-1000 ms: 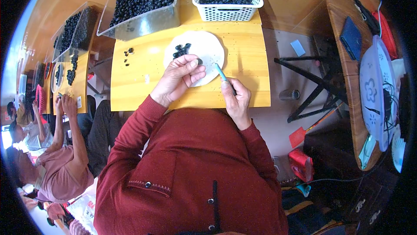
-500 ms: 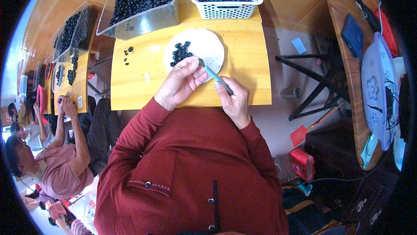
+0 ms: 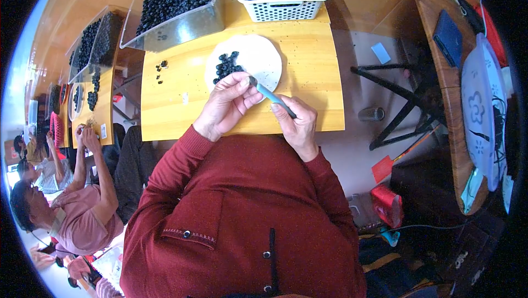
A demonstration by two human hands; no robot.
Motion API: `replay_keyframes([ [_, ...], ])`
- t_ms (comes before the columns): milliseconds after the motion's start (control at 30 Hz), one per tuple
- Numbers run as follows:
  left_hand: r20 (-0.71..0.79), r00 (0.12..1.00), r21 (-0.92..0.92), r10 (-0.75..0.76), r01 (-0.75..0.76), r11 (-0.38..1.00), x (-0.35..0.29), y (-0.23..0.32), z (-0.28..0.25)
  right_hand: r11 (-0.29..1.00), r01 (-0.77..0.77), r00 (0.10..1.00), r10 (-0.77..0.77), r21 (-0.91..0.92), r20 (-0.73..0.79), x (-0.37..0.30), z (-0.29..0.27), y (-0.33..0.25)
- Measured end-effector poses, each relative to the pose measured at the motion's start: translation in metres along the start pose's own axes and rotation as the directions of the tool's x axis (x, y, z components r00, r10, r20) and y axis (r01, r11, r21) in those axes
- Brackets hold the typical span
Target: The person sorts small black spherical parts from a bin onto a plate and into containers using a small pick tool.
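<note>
Pinching a dark berry in our left hand, we grip a blue tool in our right hand, tip at the berry!

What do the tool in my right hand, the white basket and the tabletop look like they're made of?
The tool: probably plastic, smooth-looking and evenly light blue with a dark end; too small to be sure. The white basket: likely smooth moulded plastic, given its regular holes. The tabletop: wood or wood-look laminate, with streaky yellow grain and a faint sheen.
</note>
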State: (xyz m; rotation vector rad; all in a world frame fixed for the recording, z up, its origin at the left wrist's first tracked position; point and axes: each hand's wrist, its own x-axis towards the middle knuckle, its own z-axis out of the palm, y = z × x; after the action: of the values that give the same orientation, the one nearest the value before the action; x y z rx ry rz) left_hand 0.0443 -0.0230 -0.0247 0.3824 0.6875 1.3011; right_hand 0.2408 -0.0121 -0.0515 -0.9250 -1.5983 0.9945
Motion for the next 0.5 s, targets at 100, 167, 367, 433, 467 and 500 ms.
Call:
replay_keyframes([
  [100, 0.036, 0.999, 0.013, -0.002, 0.002, 1.000, -0.001, 0.004, 0.002, 1.000, -0.013, 1.000, 0.013, -0.026, 0.012, -0.001, -0.002, 0.005],
  [167, 0.086, 0.996, 0.069, -0.009, 0.003, 0.998, -0.012, 0.003, 0.013, 0.996, -0.080, 0.996, 0.081, 0.026, -0.032, 0.003, 0.000, 0.008],
  [367, 0.105, 0.994, 0.116, 0.015, -0.028, 0.993, -0.012, 0.011, 0.023, 0.986, -0.142, 0.988, 0.147, 0.090, -0.051, 0.002, -0.003, 0.002],
  [433, 0.111, 0.994, 0.087, 0.012, -0.022, 0.996, -0.011, 0.011, 0.015, 0.981, -0.161, 0.986, 0.163, 0.106, -0.017, 0.002, -0.004, 0.001],
  [467, 0.112, 0.994, 0.088, 0.012, -0.021, 0.996, -0.010, 0.010, 0.015, 0.981, -0.160, 0.986, 0.163, 0.105, -0.018, 0.002, -0.004, 0.001],
  [500, 0.110, 0.994, 0.076, 0.012, -0.020, 0.997, -0.009, 0.010, 0.015, 0.982, -0.145, 0.988, 0.150, 0.124, -0.035, 0.002, -0.003, 0.002],
])
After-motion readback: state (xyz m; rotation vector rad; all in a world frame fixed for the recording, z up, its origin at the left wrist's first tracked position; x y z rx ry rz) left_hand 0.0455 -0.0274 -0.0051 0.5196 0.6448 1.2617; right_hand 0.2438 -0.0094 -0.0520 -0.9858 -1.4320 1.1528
